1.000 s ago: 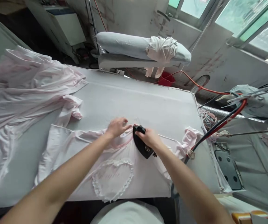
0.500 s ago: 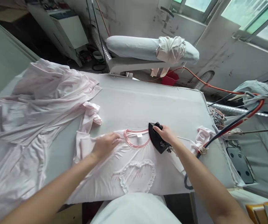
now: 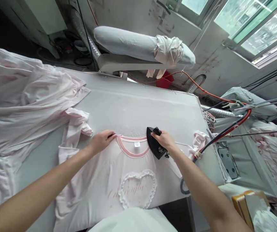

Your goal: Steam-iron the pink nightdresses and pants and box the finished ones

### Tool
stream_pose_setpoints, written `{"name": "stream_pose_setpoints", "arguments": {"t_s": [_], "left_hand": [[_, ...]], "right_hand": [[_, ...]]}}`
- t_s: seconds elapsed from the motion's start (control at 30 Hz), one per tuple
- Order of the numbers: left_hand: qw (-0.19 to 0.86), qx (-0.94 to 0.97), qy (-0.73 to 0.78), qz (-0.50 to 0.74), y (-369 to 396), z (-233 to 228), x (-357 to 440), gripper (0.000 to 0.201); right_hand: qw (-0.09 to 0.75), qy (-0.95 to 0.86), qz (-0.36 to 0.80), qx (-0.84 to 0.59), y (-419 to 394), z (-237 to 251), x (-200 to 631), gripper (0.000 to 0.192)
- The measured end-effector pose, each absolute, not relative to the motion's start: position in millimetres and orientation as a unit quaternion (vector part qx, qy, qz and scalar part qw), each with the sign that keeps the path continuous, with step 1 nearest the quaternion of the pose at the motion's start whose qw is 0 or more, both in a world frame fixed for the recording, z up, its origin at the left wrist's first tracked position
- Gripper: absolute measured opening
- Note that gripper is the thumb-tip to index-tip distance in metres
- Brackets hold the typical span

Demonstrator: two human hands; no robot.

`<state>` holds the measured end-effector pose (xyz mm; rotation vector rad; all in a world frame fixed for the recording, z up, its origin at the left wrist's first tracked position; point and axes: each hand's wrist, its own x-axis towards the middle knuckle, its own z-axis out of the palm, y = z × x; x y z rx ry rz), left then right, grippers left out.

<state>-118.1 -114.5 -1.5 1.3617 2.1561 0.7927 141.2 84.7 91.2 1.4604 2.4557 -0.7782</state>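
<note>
A pale pink T-shirt (image 3: 109, 180) with a pink collar and a lace heart (image 3: 137, 188) lies flat on the white ironing table (image 3: 148, 103). My right hand (image 3: 164, 140) grips the handle of a black iron (image 3: 154, 147), which rests on the shirt's right shoulder beside the collar. My left hand (image 3: 101, 140) pinches the left shoulder seam next to the collar and holds the cloth flat. A black and red hose (image 3: 227, 130) runs from the iron off to the right.
A heap of pink garments (image 3: 20, 100) covers the table's left side. A padded sleeve board (image 3: 138, 48) with a cloth draped over it stands behind the table. Another padded table (image 3: 254, 161) with more pink clothes is at the right. A red bucket (image 3: 164, 80) sits on the floor.
My left hand moved from the collar leftwards over the shoulder, then up to the shoulder seam. The iron shifted slightly right, off the collar, which now shows fully.
</note>
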Motion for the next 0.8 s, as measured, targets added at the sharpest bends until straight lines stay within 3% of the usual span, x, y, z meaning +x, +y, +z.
{"name": "stream_pose_setpoints", "arguments": {"t_s": [0.13,0.27,0.43,0.57,0.7,0.8], "left_hand": [[0.192,0.536,0.797,0.2,-112.2,-4.7,-125.3,0.037],[0.141,0.54,0.82,0.128,-113.0,-9.1,-123.9,0.038],[0.149,0.544,0.817,0.123,-107.8,-1.6,-111.8,0.04],[0.173,0.478,0.851,0.13,-125.5,2.8,-112.2,0.04],[0.285,0.441,0.851,0.031,-200.8,1.0,-150.8,0.04],[0.242,0.38,0.892,0.033,-257.7,2.2,-175.2,0.042]], "right_hand": [[0.15,0.874,-0.257,0.385,65.7,91.8,113.3,0.036],[0.131,0.879,-0.236,0.393,51.8,97.2,94.8,0.042],[0.22,0.935,-0.201,0.193,20.7,96.9,89.0,0.047],[0.192,0.932,-0.142,0.273,-4.5,83.0,58.3,0.051],[0.206,0.913,-0.164,0.313,0.0,81.0,23.5,0.052],[0.211,0.906,-0.193,0.312,21.9,89.7,16.2,0.066]]}}
